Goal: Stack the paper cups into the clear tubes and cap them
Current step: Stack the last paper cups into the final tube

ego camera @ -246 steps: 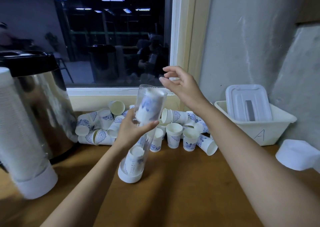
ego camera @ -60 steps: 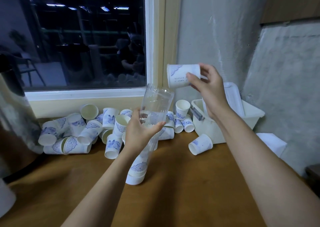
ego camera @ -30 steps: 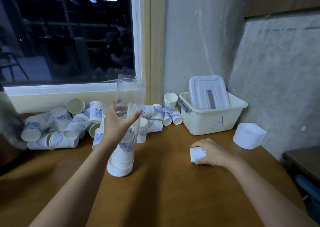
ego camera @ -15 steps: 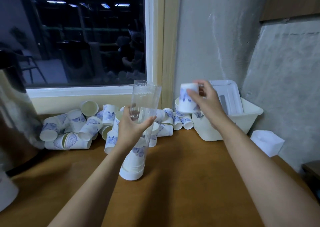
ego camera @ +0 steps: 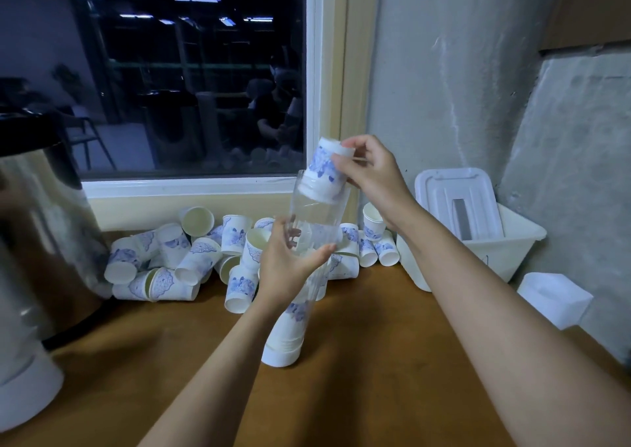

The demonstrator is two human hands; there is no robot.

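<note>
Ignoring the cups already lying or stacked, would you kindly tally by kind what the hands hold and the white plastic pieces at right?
Clear tube: 1
Paper cup: 1
White bin: 1
Bin lid: 1
Loose cap: 1
Total: 5

A steel urn point(ego camera: 41, 242) is seen at the left of the wooden table point(ego camera: 375, 378). A white bin point(ego camera: 505, 259) (a lid point(ego camera: 444, 194) is leaned inside it) is placed against the concrete wall point(ego camera: 444, 71), right of a dark window point(ego camera: 187, 88).
</note>
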